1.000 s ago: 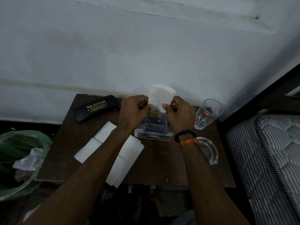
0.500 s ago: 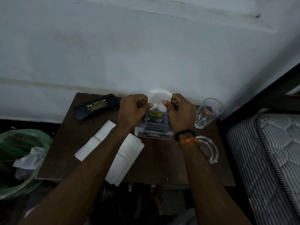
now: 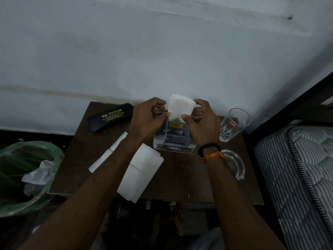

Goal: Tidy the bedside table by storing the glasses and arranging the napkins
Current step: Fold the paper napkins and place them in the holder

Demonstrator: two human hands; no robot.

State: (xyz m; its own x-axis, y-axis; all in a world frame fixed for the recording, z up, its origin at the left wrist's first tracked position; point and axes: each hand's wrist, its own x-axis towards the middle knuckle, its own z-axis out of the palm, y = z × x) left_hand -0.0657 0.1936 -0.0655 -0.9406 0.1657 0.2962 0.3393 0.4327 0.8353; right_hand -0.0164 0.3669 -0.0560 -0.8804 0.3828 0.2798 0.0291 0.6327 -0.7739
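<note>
Since half a second ago, your hands are loosening around the folded napkin (image 3: pixel 180 109), which is standing taller above the grey holder (image 3: pixel 175 137) than it was; its lower edge is still sitting at the holder's top. Your left hand (image 3: pixel 146 119) is pinching the napkin's left edge with its thumb, fingers curled. Your right hand (image 3: pixel 201 123) is pinching the right edge between thumb and forefinger, the other fingers spreading loosely. Going left to right across the bedside table (image 3: pixel 180 177): the closed black glasses case (image 3: pixel 110 116) is reading "Sai Opticals" in gold, two stacks of napkins (image 3: pixel 138 170) are lying flat, the holder's base is showing "OPEL", and the drinking glass (image 3: pixel 234 124) is carrying a red "cello" mark.
</note>
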